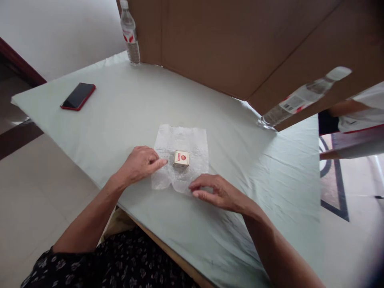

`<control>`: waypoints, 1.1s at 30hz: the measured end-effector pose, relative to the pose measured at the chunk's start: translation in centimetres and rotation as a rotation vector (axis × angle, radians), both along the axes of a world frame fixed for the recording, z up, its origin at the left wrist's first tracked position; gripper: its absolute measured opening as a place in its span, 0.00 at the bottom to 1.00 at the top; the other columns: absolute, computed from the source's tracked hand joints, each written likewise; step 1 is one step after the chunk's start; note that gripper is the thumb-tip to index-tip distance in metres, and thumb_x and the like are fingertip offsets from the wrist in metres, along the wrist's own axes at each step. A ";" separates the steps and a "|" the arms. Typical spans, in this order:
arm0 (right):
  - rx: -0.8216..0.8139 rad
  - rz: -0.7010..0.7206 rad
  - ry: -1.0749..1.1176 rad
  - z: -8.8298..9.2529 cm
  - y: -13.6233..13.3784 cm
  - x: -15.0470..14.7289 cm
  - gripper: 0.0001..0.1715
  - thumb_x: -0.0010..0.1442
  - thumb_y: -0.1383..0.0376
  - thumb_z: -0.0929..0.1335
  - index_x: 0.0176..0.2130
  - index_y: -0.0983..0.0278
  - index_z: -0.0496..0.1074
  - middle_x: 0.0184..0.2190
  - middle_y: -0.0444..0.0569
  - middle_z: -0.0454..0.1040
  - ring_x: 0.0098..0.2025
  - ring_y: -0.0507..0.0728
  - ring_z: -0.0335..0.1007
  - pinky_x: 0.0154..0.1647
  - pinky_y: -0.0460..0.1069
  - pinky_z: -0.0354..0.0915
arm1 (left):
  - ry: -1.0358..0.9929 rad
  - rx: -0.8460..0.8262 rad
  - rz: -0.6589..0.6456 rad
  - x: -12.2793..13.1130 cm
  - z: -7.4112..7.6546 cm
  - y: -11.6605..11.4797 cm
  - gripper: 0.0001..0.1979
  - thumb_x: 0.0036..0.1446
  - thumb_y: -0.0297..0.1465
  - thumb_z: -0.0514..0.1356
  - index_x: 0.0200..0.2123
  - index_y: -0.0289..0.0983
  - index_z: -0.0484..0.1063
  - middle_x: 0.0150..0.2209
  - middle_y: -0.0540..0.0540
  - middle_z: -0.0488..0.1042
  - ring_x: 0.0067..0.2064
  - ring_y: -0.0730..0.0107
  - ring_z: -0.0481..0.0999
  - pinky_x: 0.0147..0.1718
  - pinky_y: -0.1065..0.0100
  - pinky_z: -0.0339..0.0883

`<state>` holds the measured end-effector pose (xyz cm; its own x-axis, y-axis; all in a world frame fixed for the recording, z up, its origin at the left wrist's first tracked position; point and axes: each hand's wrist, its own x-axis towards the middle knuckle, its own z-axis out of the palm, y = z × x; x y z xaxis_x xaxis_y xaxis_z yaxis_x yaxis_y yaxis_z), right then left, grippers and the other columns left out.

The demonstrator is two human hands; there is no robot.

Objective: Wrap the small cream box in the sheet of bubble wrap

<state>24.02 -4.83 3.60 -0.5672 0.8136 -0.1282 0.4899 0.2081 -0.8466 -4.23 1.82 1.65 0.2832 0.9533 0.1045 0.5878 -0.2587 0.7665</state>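
Your small box sits on the crinkled, translucent sheet, near its middle; the print on its top is too small to read, and its underside is hidden. Your left hand is just left of the box, thumb pointing at it and parted from the curled fingers, some of which are hidden; your right hand is on its near right, thumb and fingers apart over the sheet's edge; you grip nothing with either, though whether your fingertips touch the sheet is hard to tell. Well beyond the box, the brown panel is cut off above; a bottle is far left of the box, another bottle far right, its cap blurred; a phone lies far left, its screen dark.
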 end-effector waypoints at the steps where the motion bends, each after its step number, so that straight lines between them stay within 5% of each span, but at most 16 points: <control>1: 0.016 -0.080 -0.007 -0.1 0.4 0.0 0.13 0.65 0.56 0.68 0.41 0.58 0.80 0.36 0.47 0.82 0.36 0.57 0.76 0.34 0.50 0.70 | 0.103 0.032 -0.067 -0.1 0.0 -0.3 0.21 0.48 0.41 0.68 0.14 0.39 0.64 0.32 0.45 0.80 0.40 0.56 0.77 0.48 0.57 0.67; 4: 0.237 -0.277 -0.055 -0.9 2.2 -0.8 0.16 0.63 0.57 0.69 0.49 0.58 0.77 0.44 0.50 0.81 0.43 0.60 0.76 0.43 0.55 0.72 | 0.424 0.125 -0.241 -0.2 0.2 -1.2 0.10 0.47 0.36 0.69 0.23 0.39 0.71 0.41 0.42 0.79 0.46 0.51 0.76 0.51 0.51 0.65; 7: 0.436 -0.251 -0.147 -2.3 4.2 -2.6 0.33 0.57 0.58 0.73 0.60 0.58 0.69 0.60 0.55 0.72 0.61 0.68 0.67 0.60 0.65 0.65 | 0.556 0.171 -0.268 -0.1 0.2 -2.0 0.11 0.48 0.36 0.69 0.31 0.38 0.72 0.44 0.40 0.78 0.48 0.49 0.75 0.50 0.50 0.66; 11: 0.466 -0.217 -0.204 -3.6 4.9 -3.0 0.29 0.59 0.61 0.70 0.60 0.57 0.69 0.56 0.55 0.76 0.58 0.68 0.71 0.60 0.66 0.65 | 0.590 0.201 -0.278 -0.1 -0.2 -2.4 0.12 0.50 0.38 0.69 0.31 0.38 0.70 0.49 0.39 0.76 0.52 0.48 0.73 0.51 0.50 0.66; 19: 0.466 -0.764 -0.299 -4.3 0.6 8.2 0.31 0.57 0.51 0.72 0.57 0.60 0.71 0.52 0.58 0.77 0.50 0.67 0.75 0.49 0.63 0.72 | 0.516 0.192 -0.258 -0.3 -0.6 -2.6 0.11 0.50 0.36 0.68 0.28 0.39 0.69 0.48 0.40 0.75 0.52 0.49 0.72 0.52 0.50 0.65; 23: 0.525 -0.759 -0.391 -4.7 -0.9 10.1 0.33 0.57 0.48 0.71 0.56 0.62 0.71 0.54 0.61 0.76 0.56 0.70 0.72 0.55 0.68 0.68 | 0.519 0.181 -0.258 -0.1 -0.4 -2.7 0.10 0.50 0.36 0.67 0.28 0.38 0.70 0.47 0.40 0.76 0.51 0.48 0.73 0.51 0.49 0.66; 27: 0.699 -0.796 -0.308 -2.5 -1.3 7.4 0.25 0.62 0.53 0.70 0.55 0.59 0.72 0.56 0.59 0.74 0.60 0.68 0.69 0.57 0.67 0.68 | 0.520 0.217 -0.216 0.1 -0.2 -2.6 0.07 0.53 0.35 0.65 0.31 0.38 0.72 0.44 0.38 0.77 0.49 0.48 0.75 0.51 0.48 0.67; 30: 0.712 -0.660 -0.242 -1.0 -1.0 4.2 0.18 0.64 0.57 0.69 0.53 0.58 0.73 0.55 0.57 0.76 0.58 0.66 0.71 0.60 0.66 0.66 | 0.493 0.287 -0.190 0.4 0.0 -2.7 0.06 0.56 0.34 0.62 0.36 0.38 0.74 0.46 0.37 0.76 0.51 0.47 0.74 0.53 0.47 0.67; 33: 0.661 -0.454 -0.210 -1.1 -0.3 1.0 0.22 0.64 0.57 0.68 0.57 0.56 0.71 0.58 0.56 0.73 0.61 0.66 0.69 0.62 0.65 0.65 | 0.483 0.333 -0.241 1.0 0.1 -2.8 0.12 0.57 0.34 0.63 0.44 0.37 0.74 0.54 0.35 0.73 0.58 0.46 0.71 0.58 0.47 0.64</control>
